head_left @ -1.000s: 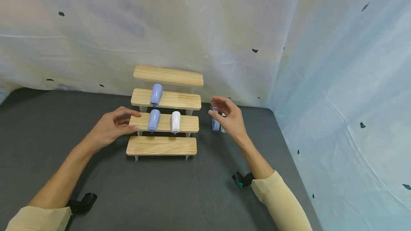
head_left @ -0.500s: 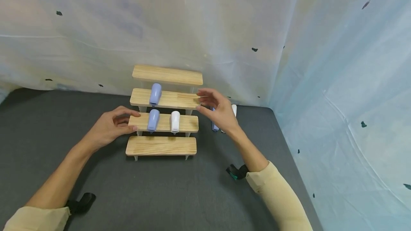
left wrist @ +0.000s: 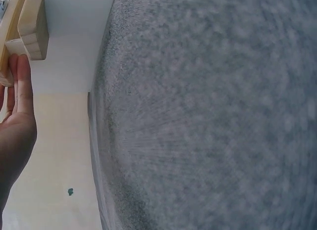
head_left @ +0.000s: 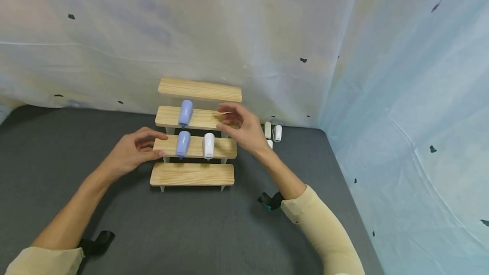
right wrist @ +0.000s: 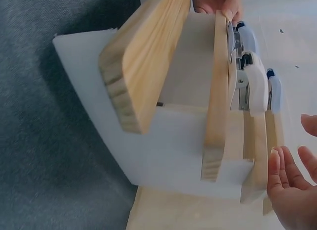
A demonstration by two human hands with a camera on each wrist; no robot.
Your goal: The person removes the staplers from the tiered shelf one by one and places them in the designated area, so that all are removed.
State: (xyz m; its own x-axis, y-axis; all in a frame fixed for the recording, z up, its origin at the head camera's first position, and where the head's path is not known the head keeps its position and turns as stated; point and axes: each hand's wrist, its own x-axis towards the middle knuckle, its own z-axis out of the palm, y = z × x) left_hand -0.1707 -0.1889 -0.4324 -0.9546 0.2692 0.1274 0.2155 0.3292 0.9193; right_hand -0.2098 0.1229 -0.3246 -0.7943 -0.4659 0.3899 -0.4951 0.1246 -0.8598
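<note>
A tiered wooden display stand (head_left: 192, 175) rises in steps on the dark cloth. On its second board from the bottom sit a lavender-blue stapler (head_left: 183, 144) and a white stapler (head_left: 209, 145). One board higher rests another lavender-blue stapler (head_left: 186, 113). My left hand (head_left: 131, 152) holds the left end of the second board, thumb at the front edge and fingers at the back. My right hand (head_left: 246, 128) hovers over the right end of the third board, fingers loosely bent and thumb apart. In the right wrist view nothing lies between those fingers (right wrist: 288, 170).
Right of the stand, partly behind my right hand and forearm, lie a white stapler (head_left: 277, 133) and a pale greenish one (head_left: 268, 130). A light patterned curtain (head_left: 267, 33) hangs behind the cloth and along the right side.
My right hand has moved left, from over the staplers beside the stand to the third board's right end. My left hand and the staplers on the boards have stayed in place.
</note>
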